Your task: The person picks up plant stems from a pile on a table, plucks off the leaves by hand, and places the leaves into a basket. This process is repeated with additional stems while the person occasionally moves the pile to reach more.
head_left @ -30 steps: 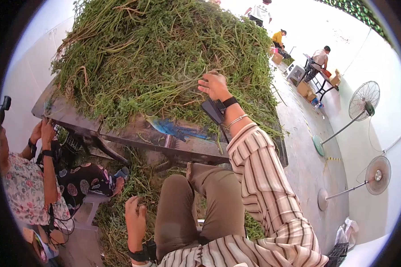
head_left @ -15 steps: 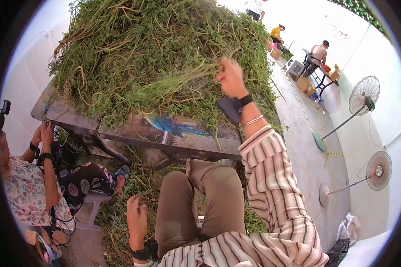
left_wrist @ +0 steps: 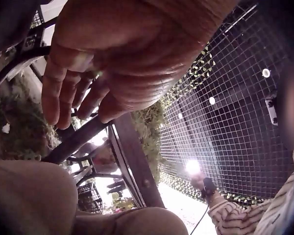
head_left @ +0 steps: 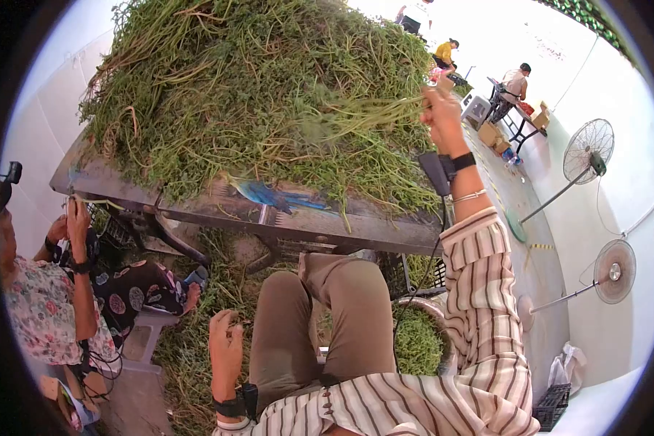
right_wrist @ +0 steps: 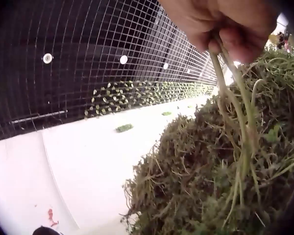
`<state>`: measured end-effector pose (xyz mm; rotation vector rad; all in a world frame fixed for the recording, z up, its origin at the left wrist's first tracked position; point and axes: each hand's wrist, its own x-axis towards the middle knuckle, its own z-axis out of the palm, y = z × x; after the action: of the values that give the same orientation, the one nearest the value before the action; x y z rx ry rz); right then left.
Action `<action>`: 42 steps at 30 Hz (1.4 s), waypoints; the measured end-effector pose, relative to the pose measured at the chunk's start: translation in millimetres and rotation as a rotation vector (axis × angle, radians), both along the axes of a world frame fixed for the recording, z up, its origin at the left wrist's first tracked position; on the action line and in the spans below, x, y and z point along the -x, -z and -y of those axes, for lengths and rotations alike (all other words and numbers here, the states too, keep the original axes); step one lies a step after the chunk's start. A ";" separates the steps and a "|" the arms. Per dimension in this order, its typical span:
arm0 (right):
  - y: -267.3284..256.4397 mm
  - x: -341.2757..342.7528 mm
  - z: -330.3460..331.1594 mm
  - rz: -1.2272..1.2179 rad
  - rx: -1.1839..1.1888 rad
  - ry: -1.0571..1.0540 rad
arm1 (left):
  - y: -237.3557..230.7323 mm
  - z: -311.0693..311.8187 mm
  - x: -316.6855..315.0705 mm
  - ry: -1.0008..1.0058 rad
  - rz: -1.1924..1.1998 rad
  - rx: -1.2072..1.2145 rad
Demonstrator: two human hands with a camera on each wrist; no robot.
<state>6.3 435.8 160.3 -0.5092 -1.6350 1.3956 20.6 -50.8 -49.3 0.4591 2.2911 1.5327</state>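
A large heap of leafy green plants [head_left: 254, 109] covers most of the table [head_left: 327, 231]. Over the heap's right side, my right hand [head_left: 445, 120] pinches a bunch of green stems [head_left: 381, 115] by one end. In the right wrist view these long stems [right_wrist: 241, 117] hang from between thumb and fingers, overlapping the heap below. My left hand [head_left: 225, 349] is beside my left thigh, holding nothing, its fingers loosely bent. The left wrist view shows its palm [left_wrist: 132, 54] above my knees.
A tub of green leaves [head_left: 418, 341] stands right of my legs. Plant stalks [head_left: 185, 363] litter the floor at left. Another person [head_left: 51, 305] sits at the table's left corner. Two standing fans [head_left: 614, 272] are at the right. A blue-and-yellow patch [head_left: 269, 195] marks the tabletop's near edge.
My right hand has drawn the stems from the heap's middle toward its right edge, and their ends trail behind. The leaf tub has come into fuller view. My left hand stays by my thigh.
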 end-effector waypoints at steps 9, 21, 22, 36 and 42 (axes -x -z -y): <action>-70.1 -60.8 -25.3 -0.597 -0.206 0.240 | 16.8 9.9 2.1 0.011 -0.119 0.114; -59.0 -66.5 -11.8 -0.372 -0.306 0.152 | 2.3 3.4 -1.2 0.038 -0.036 -0.004; -62.1 -66.7 -7.7 -0.407 -0.310 0.155 | 3.9 4.9 -0.6 0.039 -0.035 -0.005; -53.4 -50.1 53.3 -0.398 -0.462 0.003 | 7.7 -6.9 6.8 0.054 -0.081 0.005; -24.0 -56.6 128.1 0.047 -0.995 0.220 | -18.7 -30.2 18.5 0.149 0.058 -0.204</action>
<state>63.0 307.6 184.3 -0.1149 -1.9872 0.2992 2.1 -20.7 -30.7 0.6156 2.0170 1.6879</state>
